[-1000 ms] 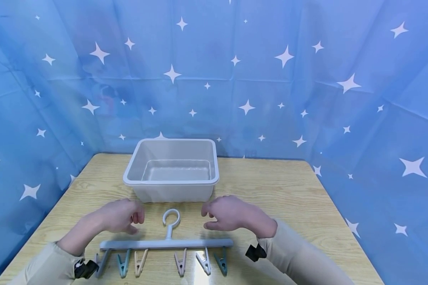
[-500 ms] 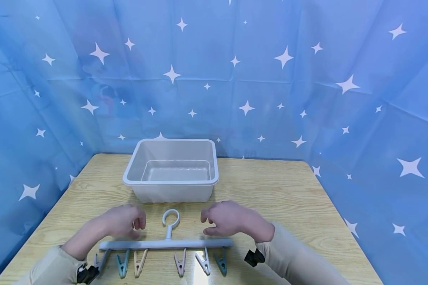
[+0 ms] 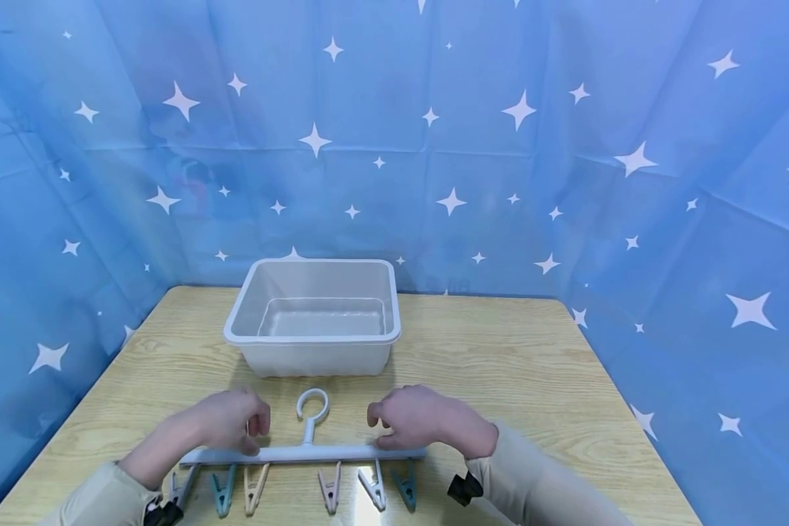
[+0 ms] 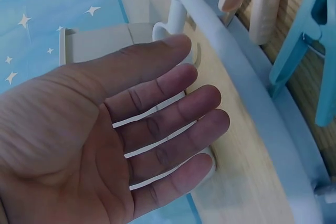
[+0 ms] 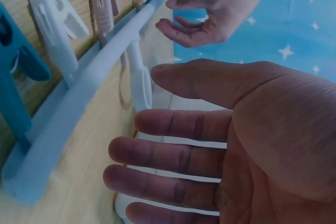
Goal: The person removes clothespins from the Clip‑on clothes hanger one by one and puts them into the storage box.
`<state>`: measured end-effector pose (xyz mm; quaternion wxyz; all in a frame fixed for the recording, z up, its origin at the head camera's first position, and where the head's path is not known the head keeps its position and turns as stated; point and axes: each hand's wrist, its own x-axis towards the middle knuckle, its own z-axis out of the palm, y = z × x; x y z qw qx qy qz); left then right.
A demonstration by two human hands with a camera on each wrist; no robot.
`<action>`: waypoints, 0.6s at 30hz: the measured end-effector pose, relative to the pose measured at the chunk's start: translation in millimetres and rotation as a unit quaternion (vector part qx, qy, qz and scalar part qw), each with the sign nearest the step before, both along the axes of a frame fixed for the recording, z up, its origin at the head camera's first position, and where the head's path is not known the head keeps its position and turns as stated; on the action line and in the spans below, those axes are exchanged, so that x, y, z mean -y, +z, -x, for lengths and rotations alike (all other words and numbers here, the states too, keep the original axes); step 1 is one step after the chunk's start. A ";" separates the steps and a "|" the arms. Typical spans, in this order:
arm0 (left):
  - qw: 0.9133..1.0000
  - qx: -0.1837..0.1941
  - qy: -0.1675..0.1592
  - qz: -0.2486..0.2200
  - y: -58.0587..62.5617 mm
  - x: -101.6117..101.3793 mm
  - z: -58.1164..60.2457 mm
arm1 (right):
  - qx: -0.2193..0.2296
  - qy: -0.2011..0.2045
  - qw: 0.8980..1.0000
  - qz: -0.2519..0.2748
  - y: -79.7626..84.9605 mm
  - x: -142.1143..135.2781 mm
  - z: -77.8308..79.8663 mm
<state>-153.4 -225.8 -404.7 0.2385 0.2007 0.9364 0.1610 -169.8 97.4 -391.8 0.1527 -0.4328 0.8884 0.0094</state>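
Note:
A pale blue clip hanger [image 3: 302, 454] lies on the table with its hook [image 3: 313, 404] toward the back. Several clothespins hang along its near side, among them a teal one [image 3: 223, 493], a beige one [image 3: 255, 488], a pinkish one [image 3: 329, 488], a white one [image 3: 372, 486] and a dark green one [image 3: 405, 488]. My left hand [image 3: 231, 422] hovers above the bar left of the hook, its fingers relaxed and apart from the bar in the left wrist view. Right of the hook, my right hand [image 3: 410, 418] holds nothing; its fingers [image 5: 163, 150] are loosely extended beside the bar.
Behind the hanger stands a light grey plastic bin [image 3: 312, 358] with nothing visible inside. A wooden table [image 3: 486, 351] carries everything, and a blue star-patterned curtain [image 3: 381, 183] encloses its back and sides.
Both hands have come down and nearer to me, closer to the hanger bar. The hanger and bin keep their places; the head view has shifted slightly.

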 end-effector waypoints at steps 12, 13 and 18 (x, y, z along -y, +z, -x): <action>1.000 0.003 -0.004 0.000 -10.3 0.5 -3.1 | 0.030 -0.015 0.999 -0.009 -12.4 4.4 -2.8; 1.000 0.005 -0.002 0.002 -11.0 0.2 -3.3 | 0.030 -0.015 0.999 -0.009 -12.9 4.7 -2.9; 1.000 0.011 0.006 0.000 -14.7 -1.2 -5.2 | 0.017 -0.007 1.000 -0.016 -16.3 6.4 -5.5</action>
